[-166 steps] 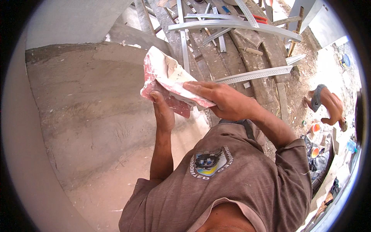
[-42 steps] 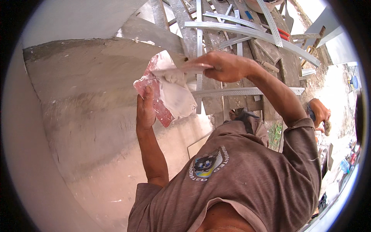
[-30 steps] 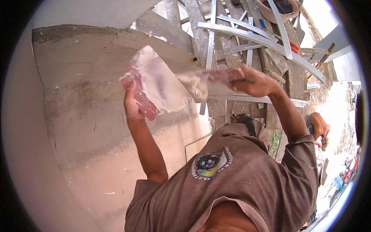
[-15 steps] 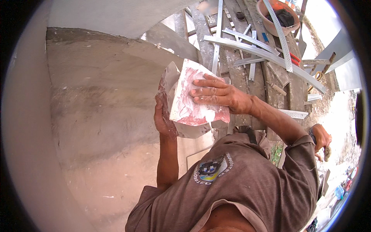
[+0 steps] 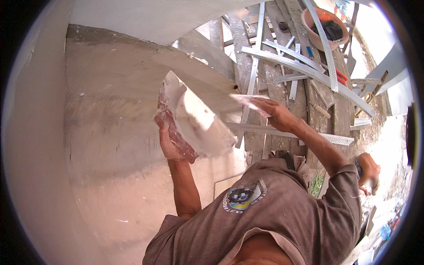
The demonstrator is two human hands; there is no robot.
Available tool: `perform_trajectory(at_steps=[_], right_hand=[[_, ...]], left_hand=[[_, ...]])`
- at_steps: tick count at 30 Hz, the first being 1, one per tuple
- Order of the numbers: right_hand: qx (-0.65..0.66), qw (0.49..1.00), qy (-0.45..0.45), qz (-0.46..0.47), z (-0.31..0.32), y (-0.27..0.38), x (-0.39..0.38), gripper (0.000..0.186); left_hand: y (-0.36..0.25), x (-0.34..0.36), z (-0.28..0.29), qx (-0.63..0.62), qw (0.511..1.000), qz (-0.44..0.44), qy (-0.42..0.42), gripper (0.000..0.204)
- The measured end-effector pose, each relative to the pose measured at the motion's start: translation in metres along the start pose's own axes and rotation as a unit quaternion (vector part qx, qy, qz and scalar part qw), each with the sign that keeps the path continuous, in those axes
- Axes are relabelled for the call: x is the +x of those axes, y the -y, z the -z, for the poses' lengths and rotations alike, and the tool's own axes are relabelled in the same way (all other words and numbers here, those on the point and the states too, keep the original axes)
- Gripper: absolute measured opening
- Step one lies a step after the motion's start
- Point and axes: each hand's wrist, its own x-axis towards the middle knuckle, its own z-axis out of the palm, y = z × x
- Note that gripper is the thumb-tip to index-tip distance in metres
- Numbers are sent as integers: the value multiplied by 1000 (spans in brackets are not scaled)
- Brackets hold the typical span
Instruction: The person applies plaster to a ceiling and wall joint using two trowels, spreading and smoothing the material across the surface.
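My left hand (image 5: 170, 145) grips the mottled dark red side of an angular trough-like piece (image 5: 196, 117), tilted in front of the grey wall. Its broad whitish face carries smears that look like plaster. My right hand (image 5: 280, 118) is closed on a flat plate (image 5: 248, 102) with pink and white smears, seen nearly edge-on. The plate is held apart from the trough-like piece, above the planks. The fingers of my right hand lie over the plate; where the thumb presses is hidden.
Wooden planks (image 5: 300, 119) at the upper right bear several perforated metal strips (image 5: 291, 66) lying crosswise. An orange bucket (image 5: 311, 33) with something dark inside stands at the far end. A plastered wall (image 5: 119, 110) borders the left side. A limb (image 5: 367, 170) shows at right.
The plate has come off the trough-like piece. My right hand has moved right with it, turning it nearly edge-on; my left hand has shifted left and tilted the piece, so its whitish face shows.
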Motion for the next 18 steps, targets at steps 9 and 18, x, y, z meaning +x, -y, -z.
perform_trajectory(at_steps=[9,18], right_hand=[[157,973,-25,-169,64,99,23,52],[189,977,-41,-90,37,112,47,57]], left_hand=[[35,16,38,269,960,-71,41,58],[43,6,1,368,920,-110,73,50]])
